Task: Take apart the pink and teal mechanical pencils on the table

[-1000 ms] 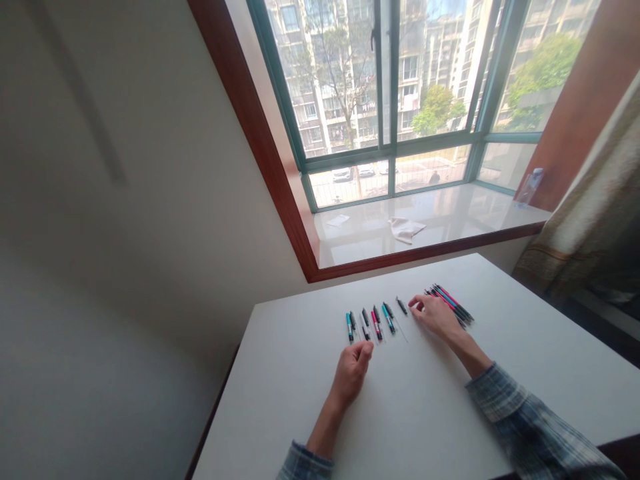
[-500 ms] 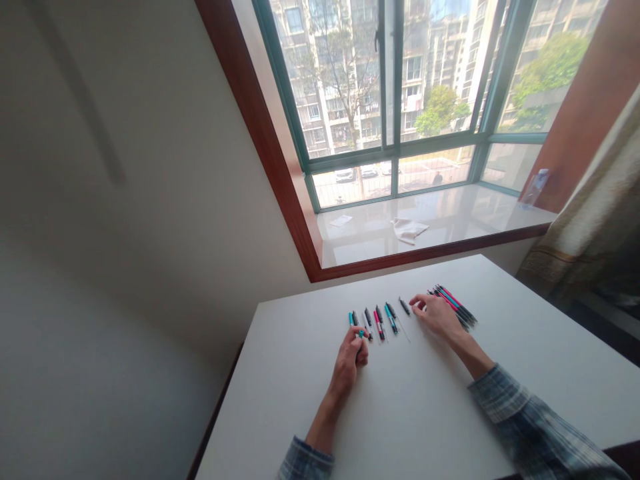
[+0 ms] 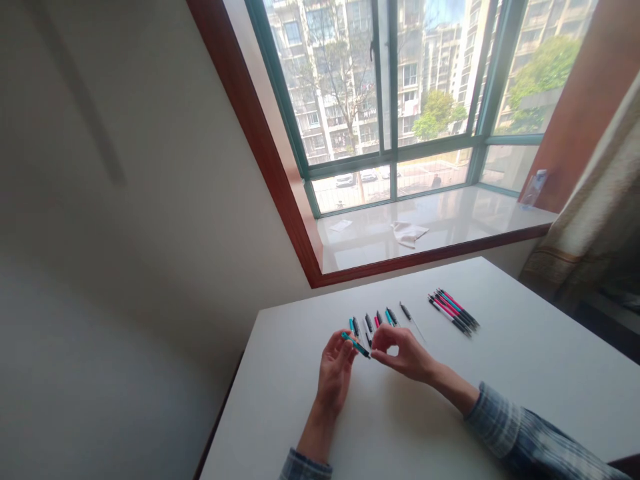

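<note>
My left hand [image 3: 335,373] holds a teal pen barrel [image 3: 355,345] between thumb and fingers, its dark end slanting down to the right. Close to that dark end, my right hand [image 3: 410,355] has thumb and fingers curled into a pinch; anything between the tips is too small to make out. Behind the hands lies a row of pen parts: teal and pink barrels, dark grips and thin refills, partly hidden by my fingers. At the row's right end are a dark grip piece [image 3: 405,311] and a thin refill [image 3: 417,331].
Several pens [image 3: 453,312] in pink, teal, white and black lie side by side at the right of the white table [image 3: 400,427]. Beyond the table, the window sill [image 3: 360,247] carries a crumpled cloth [image 3: 409,233] and a clear bottle [image 3: 535,189]. A curtain [image 3: 590,220] hangs at right.
My right hand has moved left and nearer, from beside the row's right end to the teal barrel. My left hand has turned, bringing the barrel into full view.
</note>
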A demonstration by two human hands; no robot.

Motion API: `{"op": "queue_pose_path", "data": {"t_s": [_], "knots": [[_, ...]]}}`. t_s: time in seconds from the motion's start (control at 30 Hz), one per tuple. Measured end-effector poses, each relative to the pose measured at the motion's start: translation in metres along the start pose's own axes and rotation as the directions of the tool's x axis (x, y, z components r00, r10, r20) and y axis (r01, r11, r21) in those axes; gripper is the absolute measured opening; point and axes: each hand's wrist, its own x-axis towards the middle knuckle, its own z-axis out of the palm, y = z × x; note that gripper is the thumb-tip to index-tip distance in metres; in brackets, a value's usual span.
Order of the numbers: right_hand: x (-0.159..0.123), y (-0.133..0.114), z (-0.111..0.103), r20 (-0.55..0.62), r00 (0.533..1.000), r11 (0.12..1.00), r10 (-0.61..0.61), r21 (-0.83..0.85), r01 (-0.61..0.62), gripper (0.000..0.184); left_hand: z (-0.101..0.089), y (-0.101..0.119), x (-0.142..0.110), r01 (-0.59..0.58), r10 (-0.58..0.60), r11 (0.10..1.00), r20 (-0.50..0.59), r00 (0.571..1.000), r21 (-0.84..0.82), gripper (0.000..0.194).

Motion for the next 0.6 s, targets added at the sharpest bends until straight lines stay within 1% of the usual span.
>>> {"op": "queue_pose_path", "data": {"t_s": [0.07, 0.17, 0.2, 0.3, 0.37, 0.5, 0.6], "knots": [[-0.002, 0.002, 0.005, 0.019, 1.000, 0.998, 0.015, 0.060, -0.016, 0.009, 0.002, 0.000, 0.000, 0.029, -0.029, 1.000, -0.005, 1.000, -0.002, 0.031], [-0.003, 0.005, 0.012, -0.008, 1.000, 0.999, 0.020, 0.051, -0.020, 0.010, 0.003, -0.001, 0.001, 0.041, -0.041, 0.997, 0.001, 0.999, 0.069, 0.035], [-0.003, 0.006, 0.013, -0.025, 1.000, 0.999, 0.018, 0.032, -0.017, 0.010, 0.003, -0.001, 0.001, 0.024, -0.023, 0.993, -0.013, 1.000, 0.114, 0.038], [-0.002, 0.008, 0.014, -0.069, 0.998, 0.999, 0.003, -0.034, -0.005, 0.008, 0.000, -0.001, 0.002, -0.078, 0.101, 0.952, -0.065, 0.993, 0.297, 0.039], [-0.001, 0.006, 0.012, -0.100, 0.995, 0.997, -0.012, -0.072, 0.005, 0.008, -0.003, -0.001, 0.004, -0.101, 0.144, 0.922, -0.090, 0.985, 0.373, 0.037], [-0.001, 0.002, 0.008, -0.182, 0.982, 0.993, -0.041, -0.116, 0.020, 0.008, -0.006, -0.002, 0.006, -0.023, 0.086, 0.935, -0.163, 0.983, 0.355, 0.043], [0.000, 0.001, 0.005, -0.255, 0.966, 0.994, -0.043, -0.104, 0.017, 0.005, -0.007, -0.003, 0.007, 0.029, 0.029, 0.941, -0.166, 0.986, 0.336, 0.048]]}}
